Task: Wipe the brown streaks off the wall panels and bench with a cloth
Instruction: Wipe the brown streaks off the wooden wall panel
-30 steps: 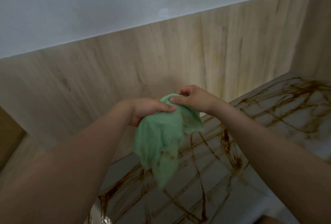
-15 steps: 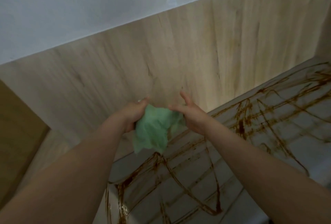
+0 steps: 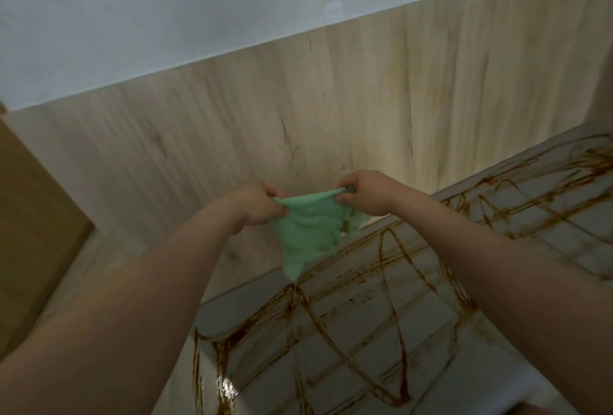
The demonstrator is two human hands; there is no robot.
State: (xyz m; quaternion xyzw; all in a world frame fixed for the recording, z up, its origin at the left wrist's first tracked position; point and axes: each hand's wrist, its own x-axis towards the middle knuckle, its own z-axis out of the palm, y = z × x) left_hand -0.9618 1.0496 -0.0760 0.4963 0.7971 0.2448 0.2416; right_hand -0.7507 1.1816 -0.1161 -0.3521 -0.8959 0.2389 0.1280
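Panels [image 3: 331, 109] are backing a bench [image 3: 431, 325] spreading toward 4 o'clock. Left hand [image 3: 255, 204] and right hand [image 3: 368, 194] are pinching the cloth's [image 3: 308, 232] top corners, stretching it sideways. It is hanging toward 6 o'clock over the bench's far edge, with the right hand nearer the streaks [image 3: 593, 162].

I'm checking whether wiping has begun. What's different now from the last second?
The left hand and right hand, bunched together on the green cloth a second ago, have moved apart. Each now pinches its top edge, stretching it so it hangs spread between them. The brown streaks on the bench look unwiped, as before.
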